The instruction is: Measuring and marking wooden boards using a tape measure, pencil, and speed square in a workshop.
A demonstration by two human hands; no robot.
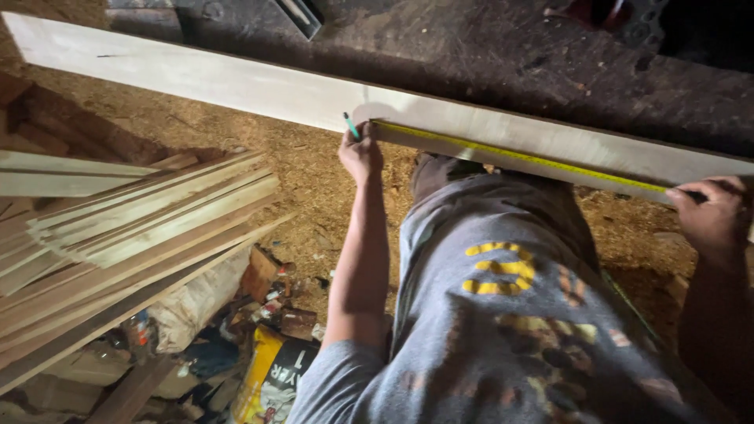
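A long pale wooden board (236, 82) lies across a dark machine table (487, 55). A yellow tape measure blade (518, 157) is stretched along the board's near edge. My left hand (360, 151) pins the blade's end against the board and grips a green pencil (350, 125), tip at the board. My right hand (711, 212) holds the tape measure at the far right, near the board's end. My grey printed shirt (503, 314) fills the lower middle.
A stack of thin wooden slats (133, 228) lies at the left. Sawdust (314, 188) covers the ground below the board. Sacks, bottles and a yellow bag (267, 377) are heaped at the lower left.
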